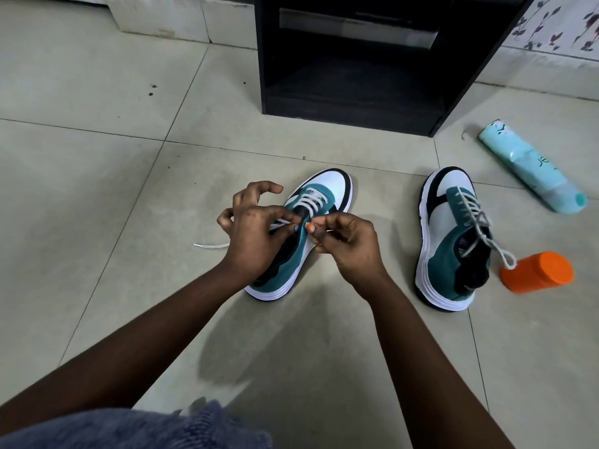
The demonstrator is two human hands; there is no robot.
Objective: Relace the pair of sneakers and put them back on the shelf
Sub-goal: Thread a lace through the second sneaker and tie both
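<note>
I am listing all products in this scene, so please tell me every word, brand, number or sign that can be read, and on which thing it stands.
Light blue bottle lying on the floor: dark script letters, perhaps "Je", the rest too blurred and cut off to read.
Orange container: no text visible.
Both sneakers: no readable brand or number.
Dark shelf: no text.

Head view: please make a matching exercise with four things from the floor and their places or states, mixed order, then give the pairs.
Things:
1. left sneaker
2. right sneaker
3. orange bottle
4. shelf

States:
A. lying on its side, beside a sneaker
B. dark, standing behind both sneakers
C. worked on by both hands
D. untouched, lace hanging over its side

Pairs: 1-C, 2-D, 3-A, 4-B
</note>
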